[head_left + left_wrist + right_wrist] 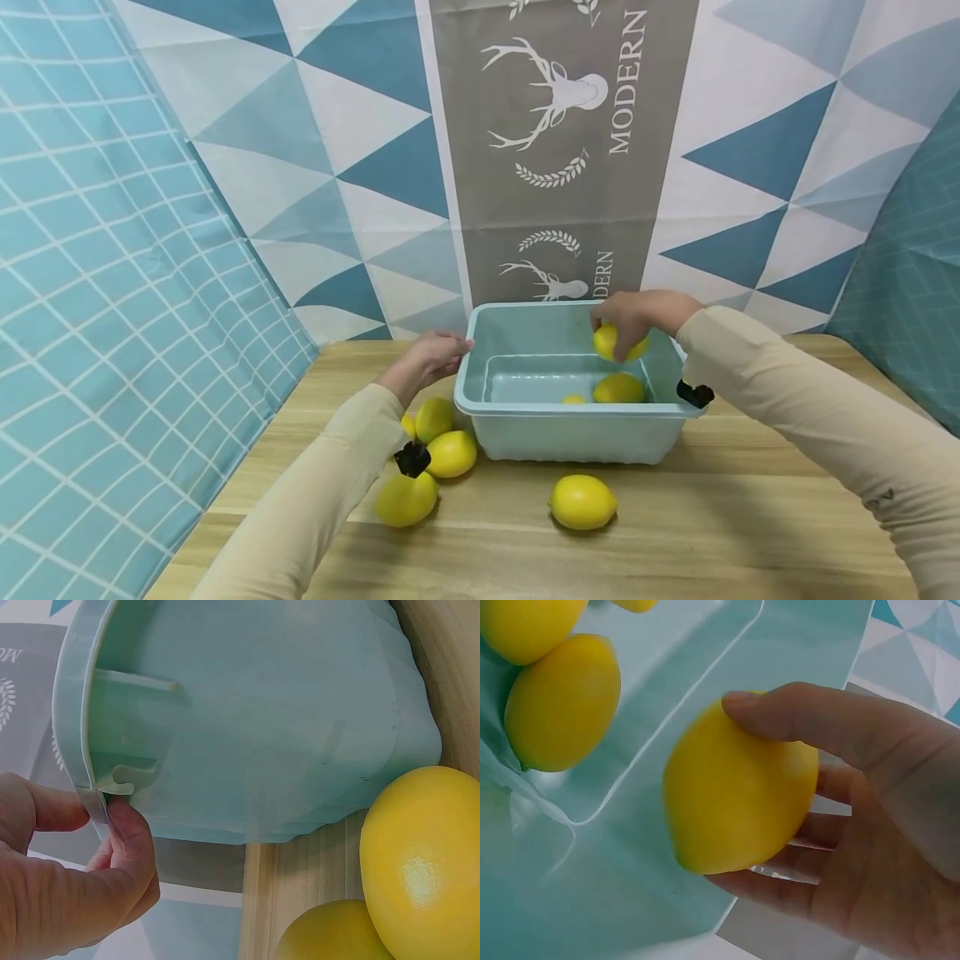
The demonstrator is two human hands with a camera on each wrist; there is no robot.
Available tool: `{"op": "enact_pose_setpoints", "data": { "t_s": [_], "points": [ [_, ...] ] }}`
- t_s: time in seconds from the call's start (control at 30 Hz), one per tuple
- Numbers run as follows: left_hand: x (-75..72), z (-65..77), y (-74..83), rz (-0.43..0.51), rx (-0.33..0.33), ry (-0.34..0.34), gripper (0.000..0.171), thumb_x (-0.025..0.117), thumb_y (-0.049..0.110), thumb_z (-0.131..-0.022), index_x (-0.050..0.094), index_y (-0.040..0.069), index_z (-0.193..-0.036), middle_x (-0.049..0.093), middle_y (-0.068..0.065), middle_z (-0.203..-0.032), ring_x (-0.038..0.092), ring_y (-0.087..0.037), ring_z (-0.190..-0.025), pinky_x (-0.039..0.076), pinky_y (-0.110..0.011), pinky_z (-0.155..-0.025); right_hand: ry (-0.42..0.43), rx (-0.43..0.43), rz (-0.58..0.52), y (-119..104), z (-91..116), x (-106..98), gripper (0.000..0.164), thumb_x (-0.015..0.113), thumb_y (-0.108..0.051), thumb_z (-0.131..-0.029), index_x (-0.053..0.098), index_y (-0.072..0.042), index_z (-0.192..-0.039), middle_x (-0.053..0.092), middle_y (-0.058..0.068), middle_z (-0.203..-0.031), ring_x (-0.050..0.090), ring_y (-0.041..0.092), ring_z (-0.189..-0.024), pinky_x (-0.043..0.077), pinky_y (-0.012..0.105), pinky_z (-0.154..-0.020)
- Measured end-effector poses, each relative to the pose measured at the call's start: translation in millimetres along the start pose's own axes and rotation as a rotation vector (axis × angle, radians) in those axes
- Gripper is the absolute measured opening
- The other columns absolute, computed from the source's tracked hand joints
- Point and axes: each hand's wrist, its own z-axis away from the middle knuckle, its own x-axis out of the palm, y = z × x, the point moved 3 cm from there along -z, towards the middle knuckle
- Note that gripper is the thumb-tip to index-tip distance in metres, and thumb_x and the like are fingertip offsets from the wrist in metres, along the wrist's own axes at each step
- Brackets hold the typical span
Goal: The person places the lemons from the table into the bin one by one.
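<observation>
A pale blue-green plastic tub stands on the wooden table. My left hand pinches its left rim between thumb and fingers, plainly seen in the left wrist view. Inside the tub's right part, my right hand holds a yellow lemon, thumb on one side and fingers behind it. That lemon is raised above the tub's floor. Below it lie other lemons, one touching another, with a third cut off at the frame's edge.
Several lemons sit left of the tub, among them one against its side and one nearer the front, partly behind the left sleeve. A single lemon lies before the tub. A patterned cloth hangs behind the table.
</observation>
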Motion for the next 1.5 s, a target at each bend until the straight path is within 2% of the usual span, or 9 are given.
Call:
{"op": "enact_pose_setpoints", "data": {
  "t_s": [0.1, 0.23, 0.53, 0.77, 1.0, 1.2, 1.43, 1.5],
  "points": [
    [1.2, 0.3, 0.1, 0.004, -0.004, 0.004, 0.039, 0.054, 0.015, -0.098, 0.049, -0.002, -0.133, 0.054, -0.013, -0.121, 0.05, -0.011, -0.082, 0.049, -0.016, -0.071, -0.052, 0.017, -0.022, 2, 0, 2, 0.047, 0.078, -0.017, -0.075, 0.058, -0.008, -0.116, 0.061, 0.011, -0.109, 0.055, 0.022, -0.091, 0.053, 0.036, -0.081],
    [1.7, 0.1, 0.2, 0.007, 0.0, 0.0, 0.039, 0.053, 0.014, -0.098, 0.049, -0.003, -0.133, 0.053, -0.017, -0.128, 0.05, -0.009, -0.079, 0.049, -0.015, -0.071, -0.07, -0.002, -0.007, 6, 1, 2, 0.045, 0.075, -0.018, -0.08, 0.056, -0.005, -0.119, 0.061, 0.015, -0.109, 0.056, 0.024, -0.092, 0.054, 0.037, -0.079],
    [0.3, -1.7, 1.9, 0.0, 0.001, 0.012, 0.036, 0.053, 0.014, -0.098, 0.051, -0.003, -0.13, 0.053, -0.008, -0.111, 0.049, -0.008, -0.078, 0.048, -0.014, -0.067, 0.0, -0.025, 0.002, 1, 12, -11, 0.04, 0.072, -0.017, -0.084, 0.057, -0.008, -0.12, 0.06, 0.018, -0.114, 0.057, 0.025, -0.096, 0.055, 0.041, -0.081],
    [0.0, -0.9, 4.1, -0.008, -0.004, 0.015, 0.037, 0.053, 0.015, -0.099, 0.051, -0.002, -0.131, 0.053, -0.008, -0.11, 0.049, -0.01, -0.08, 0.048, -0.015, -0.072, 0.063, -0.092, 0.023, -17, 31, -12, 0.038, 0.073, -0.018, -0.083, 0.058, -0.008, -0.117, 0.061, 0.014, -0.112, 0.057, 0.026, -0.098, 0.054, 0.042, -0.083],
    [0.5, 0.3, 3.1, -0.012, -0.017, 0.003, 0.04, 0.052, 0.016, -0.099, 0.048, -0.001, -0.135, 0.054, -0.012, -0.12, 0.049, -0.01, -0.082, 0.049, -0.017, -0.074, 0.146, -0.169, 0.017, -29, 48, 0, 0.035, 0.074, -0.017, -0.083, 0.058, -0.009, -0.113, 0.061, 0.012, -0.113, 0.059, 0.028, -0.104, 0.053, 0.046, -0.087],
    [0.3, -1.3, 5.0, -0.004, -0.01, -0.01, 0.04, 0.053, 0.015, -0.099, 0.048, -0.001, -0.134, 0.052, -0.017, -0.131, 0.05, -0.011, -0.085, 0.05, -0.019, -0.082, 0.274, -0.188, 0.029, -31, 60, 7, 0.032, 0.074, -0.017, -0.083, 0.059, -0.01, -0.11, 0.061, 0.01, -0.108, 0.06, 0.026, -0.1, 0.054, 0.044, -0.085],
    [-0.6, -1.0, 2.0, -0.006, -0.014, -0.005, 0.038, 0.053, 0.016, -0.099, 0.05, -0.001, -0.133, 0.054, -0.012, -0.12, 0.05, -0.011, -0.085, 0.05, -0.019, -0.081, 0.407, -0.182, 0.014, -39, 76, 17, 0.029, 0.074, -0.019, -0.083, 0.06, -0.013, -0.108, 0.061, 0.005, -0.106, 0.059, 0.022, -0.098, 0.055, 0.04, -0.082],
    [-0.6, -1.1, 1.6, -0.007, -0.01, -0.01, 0.04, 0.053, 0.017, -0.099, 0.048, 0.0, -0.135, 0.054, -0.012, -0.123, 0.051, -0.012, -0.088, 0.051, -0.02, -0.084, 0.438, -0.185, 0.015, -43, 81, 20, 0.028, 0.074, -0.019, -0.083, 0.06, -0.014, -0.107, 0.061, 0.004, -0.105, 0.058, 0.022, -0.098, 0.054, 0.039, -0.082]
  ]
}}
